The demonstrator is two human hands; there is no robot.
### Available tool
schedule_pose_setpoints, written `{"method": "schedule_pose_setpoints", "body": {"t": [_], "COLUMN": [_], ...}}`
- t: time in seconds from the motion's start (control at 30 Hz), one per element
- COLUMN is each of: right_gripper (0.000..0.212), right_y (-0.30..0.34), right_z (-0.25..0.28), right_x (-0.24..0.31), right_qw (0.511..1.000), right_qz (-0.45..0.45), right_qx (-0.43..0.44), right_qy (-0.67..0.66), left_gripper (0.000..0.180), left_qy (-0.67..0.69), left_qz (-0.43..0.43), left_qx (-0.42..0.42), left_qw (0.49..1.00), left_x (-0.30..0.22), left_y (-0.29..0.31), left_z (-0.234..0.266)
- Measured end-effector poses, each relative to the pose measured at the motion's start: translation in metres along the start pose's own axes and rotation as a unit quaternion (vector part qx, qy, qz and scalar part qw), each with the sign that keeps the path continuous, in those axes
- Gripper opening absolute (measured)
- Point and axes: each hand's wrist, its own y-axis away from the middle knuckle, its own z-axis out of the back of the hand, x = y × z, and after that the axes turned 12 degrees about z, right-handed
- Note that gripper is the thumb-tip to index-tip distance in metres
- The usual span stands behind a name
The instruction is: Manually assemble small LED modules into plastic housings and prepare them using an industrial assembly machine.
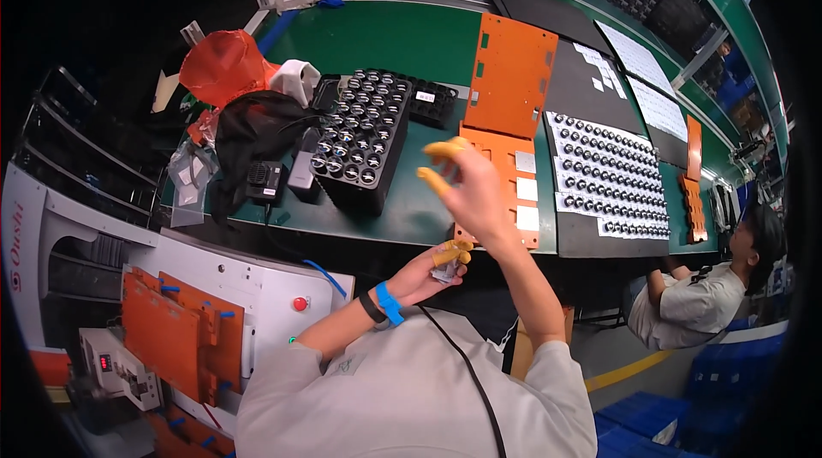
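My left hand (pixel 435 275), with yellow finger covers on some fingertips, is held low near the table's front edge. Its fingers are closed on a small pale shiny piece (pixel 443 272) whose kind I cannot make out. Raised over the table, my right hand (pixel 469 188) has yellow-covered thumb and fingers curved apart with nothing between them. It hovers between a tall black box of round metal-topped cylinders (pixel 351 188) and an orange hinged fixture (pixel 507 145). The fixture's lid (pixel 512 73) is folded back, and flat pale squares (pixel 527 190) lie on its right side.
A white sheet with rows of small black round parts (pixel 610 175) lies right of the fixture. To the left are an orange-red bag (pixel 224 68), black cloth (pixel 257 128) and a small black device (pixel 264 180). A machine with a red button (pixel 300 304) stands lower left. Another person (pixel 698 300) sits at right.
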Motion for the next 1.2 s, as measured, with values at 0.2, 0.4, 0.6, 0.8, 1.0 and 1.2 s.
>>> {"method": "schedule_pose_setpoints", "body": {"t": [0.2,0.4,0.6,0.8,1.0,1.2], "right_gripper": [0.035,0.030,0.033,0.020,0.029,0.033], "right_y": [-0.063,-0.079,-0.064,0.006,0.055,0.071], "right_z": [-0.052,-0.061,-0.028,0.028,0.047,0.053], "right_x": [0.004,0.000,0.018,0.030,0.027,0.021], "right_qw": [0.992,0.988,0.998,0.976,0.975,0.981], "right_qz": [0.010,0.015,-0.040,-0.064,-0.081,-0.071], "right_qx": [0.034,0.065,0.047,-0.016,0.007,0.000], "right_qy": [0.118,0.142,0.015,-0.210,-0.208,-0.181], "left_gripper": [0.049,0.052,0.053,0.066,0.071,0.069], "left_qy": [-0.089,-0.138,-0.070,-0.063,-0.154,-0.288], "left_qz": [-0.013,-0.088,-0.083,-0.155,-0.280,-0.403], "left_qx": [-0.039,-0.014,-0.009,0.012,-0.072,-0.156], "left_qw": [0.995,0.986,0.994,0.986,0.945,0.855], "left_x": [-0.026,-0.029,-0.044,-0.056,-0.065,-0.064], "left_y": [0.029,0.042,0.038,0.039,0.038,0.029], "left_z": [-0.018,-0.016,-0.016,-0.016,-0.061,-0.089]}}
